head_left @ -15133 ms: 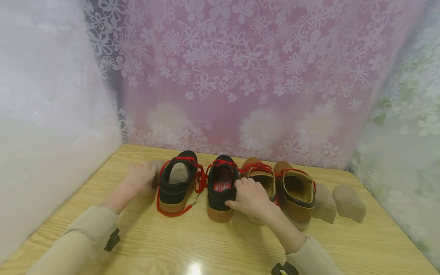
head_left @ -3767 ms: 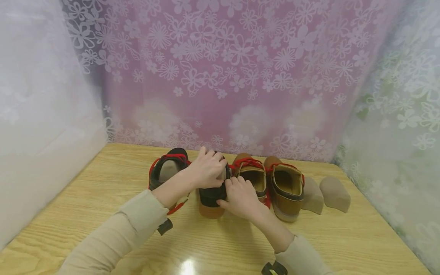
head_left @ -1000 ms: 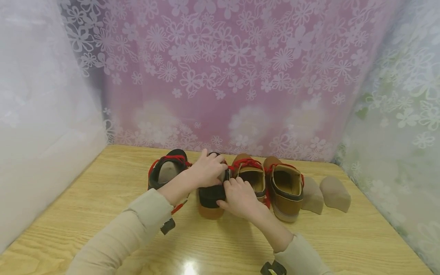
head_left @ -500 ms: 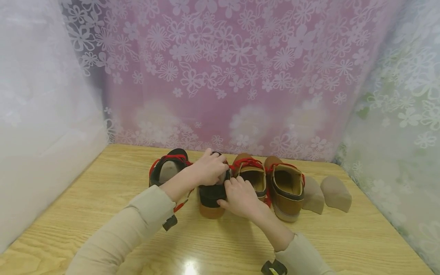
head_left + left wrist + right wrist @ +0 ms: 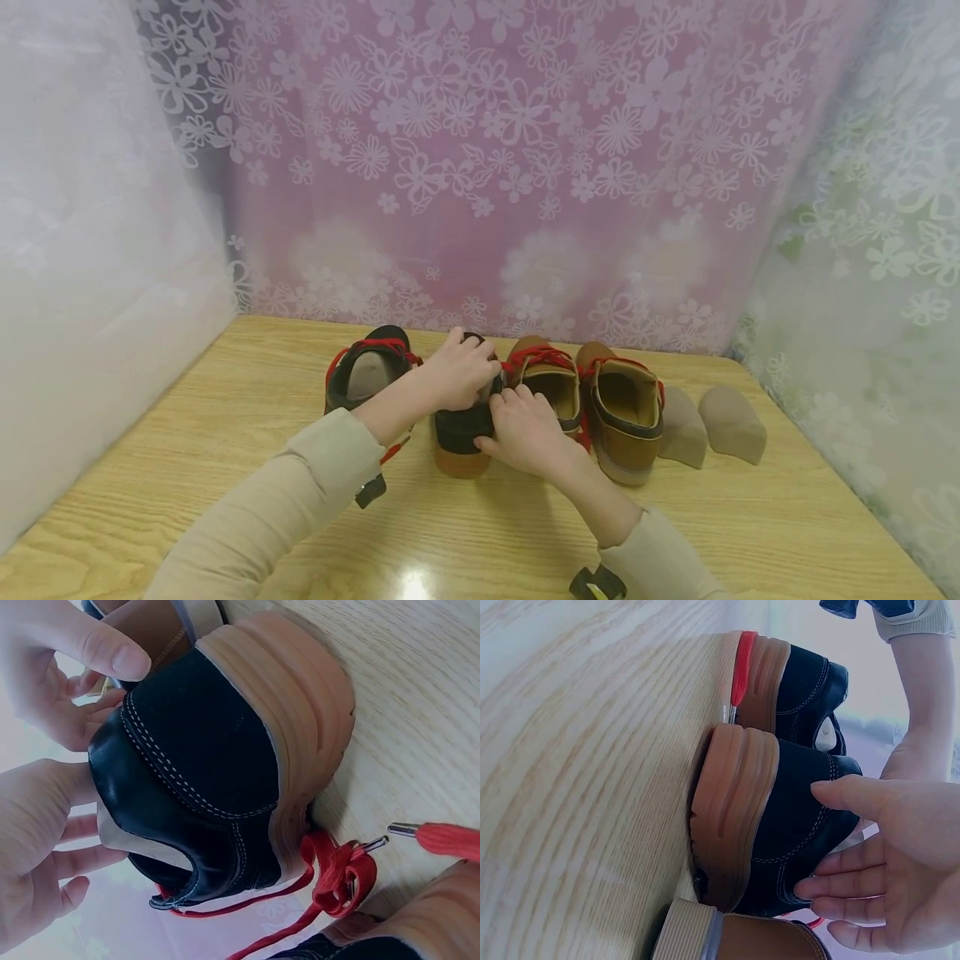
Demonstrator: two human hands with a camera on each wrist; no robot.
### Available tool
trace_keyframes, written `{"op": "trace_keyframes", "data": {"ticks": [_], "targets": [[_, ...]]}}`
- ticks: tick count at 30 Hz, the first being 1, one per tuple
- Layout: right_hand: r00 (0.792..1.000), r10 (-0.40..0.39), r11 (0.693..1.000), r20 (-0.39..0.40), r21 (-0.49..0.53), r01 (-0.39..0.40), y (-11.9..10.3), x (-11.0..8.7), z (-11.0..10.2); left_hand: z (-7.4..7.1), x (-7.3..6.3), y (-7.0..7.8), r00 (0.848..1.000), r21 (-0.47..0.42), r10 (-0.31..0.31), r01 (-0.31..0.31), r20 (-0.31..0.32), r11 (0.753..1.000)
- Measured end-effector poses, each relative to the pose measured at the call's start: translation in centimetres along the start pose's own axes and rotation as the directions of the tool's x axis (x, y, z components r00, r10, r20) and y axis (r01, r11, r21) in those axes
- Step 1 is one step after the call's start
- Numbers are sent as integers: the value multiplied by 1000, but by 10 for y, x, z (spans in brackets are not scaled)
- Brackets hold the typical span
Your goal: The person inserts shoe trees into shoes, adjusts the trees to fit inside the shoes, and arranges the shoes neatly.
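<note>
Four low shoes stand in a row, toes toward the back. My left hand (image 5: 459, 371) is over the opening of the second shoe, a black one (image 5: 463, 433) with a tan sole and red laces. In the left wrist view its thumb and fingers hold a beige shoe form (image 5: 133, 841) at the shoe's mouth; most of the form is hidden inside. My right hand (image 5: 528, 429) grips the same shoe from the right, thumb (image 5: 840, 793) on the heel and fingers along the side.
The left black shoe (image 5: 392, 333) has a beige form (image 5: 367, 375) inside. Two brown shoes, a nearer (image 5: 626, 446) and a partly covered one (image 5: 531, 343), show open insides. Right of them lie two beige forms, one (image 5: 681, 429) beside another (image 5: 732, 423). A floral curtain (image 5: 480, 167) hangs behind.
Since the oldest frame, my left hand has moved from the table's left side onto the second black shoe with a beige form. In the last second both hands have barely moved.
</note>
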State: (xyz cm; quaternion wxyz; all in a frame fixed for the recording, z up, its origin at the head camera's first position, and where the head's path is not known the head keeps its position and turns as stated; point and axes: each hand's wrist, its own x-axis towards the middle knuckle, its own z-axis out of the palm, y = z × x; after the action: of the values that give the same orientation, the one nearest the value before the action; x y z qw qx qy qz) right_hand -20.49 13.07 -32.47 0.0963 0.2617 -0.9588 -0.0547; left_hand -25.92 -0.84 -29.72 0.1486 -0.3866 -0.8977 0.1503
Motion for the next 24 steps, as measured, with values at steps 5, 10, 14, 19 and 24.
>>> {"op": "trace_keyframes", "data": {"ticks": [5,10,14,19,24], "targets": [[1000,-3,1000,1,6,3,1,-1,0,-1,0,1,1000,-1,0,0,2,1000],[1000,-8,1000,-4,11,8,2,-1,1,1,0,2,1000,6,6,-6,-5,1000],[1000,-13,1000,-8,7,13,2,-1,1,3,1,2,1000,18,5,-5,-17,1000],[1000,-7,1000,0,3,7,2,0,2,4,2,2,1000,37,10,-9,-28,999],[1000,-4,1000,0,6,4,2,0,2,7,3,2,998,58,30,-27,-59,998]]}}
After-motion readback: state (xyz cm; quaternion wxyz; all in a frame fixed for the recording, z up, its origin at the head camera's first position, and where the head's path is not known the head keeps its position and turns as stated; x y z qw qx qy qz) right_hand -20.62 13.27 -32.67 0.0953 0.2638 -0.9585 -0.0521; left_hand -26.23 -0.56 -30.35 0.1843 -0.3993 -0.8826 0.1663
